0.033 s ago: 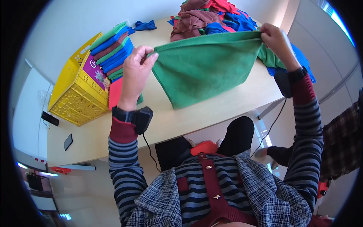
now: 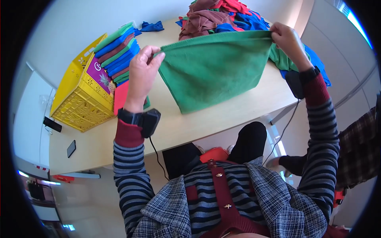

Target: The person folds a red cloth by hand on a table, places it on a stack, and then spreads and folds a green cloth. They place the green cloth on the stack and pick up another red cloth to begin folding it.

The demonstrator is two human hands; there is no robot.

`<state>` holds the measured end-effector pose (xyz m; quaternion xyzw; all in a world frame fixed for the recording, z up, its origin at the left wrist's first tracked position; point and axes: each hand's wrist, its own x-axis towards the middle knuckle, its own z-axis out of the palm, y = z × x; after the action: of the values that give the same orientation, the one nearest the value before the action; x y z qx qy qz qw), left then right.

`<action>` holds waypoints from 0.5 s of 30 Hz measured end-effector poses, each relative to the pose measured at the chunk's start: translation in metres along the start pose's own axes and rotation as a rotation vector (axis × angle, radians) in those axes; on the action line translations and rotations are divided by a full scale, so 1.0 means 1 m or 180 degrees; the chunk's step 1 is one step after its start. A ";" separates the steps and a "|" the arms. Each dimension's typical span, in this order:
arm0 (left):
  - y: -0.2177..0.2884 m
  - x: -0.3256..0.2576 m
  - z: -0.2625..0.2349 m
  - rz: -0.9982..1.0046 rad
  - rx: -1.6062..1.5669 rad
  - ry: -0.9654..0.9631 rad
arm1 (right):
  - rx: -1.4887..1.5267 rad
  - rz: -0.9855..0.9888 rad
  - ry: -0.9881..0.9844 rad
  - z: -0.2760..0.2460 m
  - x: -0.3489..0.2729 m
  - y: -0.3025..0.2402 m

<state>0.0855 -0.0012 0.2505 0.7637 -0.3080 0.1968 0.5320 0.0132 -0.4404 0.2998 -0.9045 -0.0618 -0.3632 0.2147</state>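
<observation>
1. Bench (image 2: 222, 119): pale wood top, carrying all the items reported below and running beneath both hands.
2. Green cloth (image 2: 216, 69): held spread in the air between the two hands, top edge taut, lower part hanging down to a point that reaches the bench. Judged step in hand: the cloth is opened out flat for folding.
3. Heap of loose cloths (image 2: 222, 16): brown, red and blue, unsorted, just beyond the stretched top edge and left of the right grip.
4. Stack of folded cloths (image 2: 117, 49): green, blue and brown layers, left of the left grip, resting on a yellow crate (image 2: 79, 99).
5. Left hand (image 2: 142, 75): grip clenched on the cloth's left top corner, pinched at the fingertips.
6. Right hand (image 2: 287, 41): grip clenched on the right top corner, cloth bunched beneath it.
7. Judgement on the next move: it calls for bringing the two corners together evenly, keeping the top edge taut so the halves match, and lowering the cloth on bare bench below the grips.
</observation>
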 end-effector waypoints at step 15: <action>0.003 -0.087 0.001 0.1632 0.1807 0.0784 | 0.0672 -0.0378 0.0239 0.076 -0.006 0.005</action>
<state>0.0198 0.0197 0.1969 0.7495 -0.3559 0.4905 0.2665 0.0576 -0.4116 0.2450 -0.8574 -0.1451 -0.4003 0.2890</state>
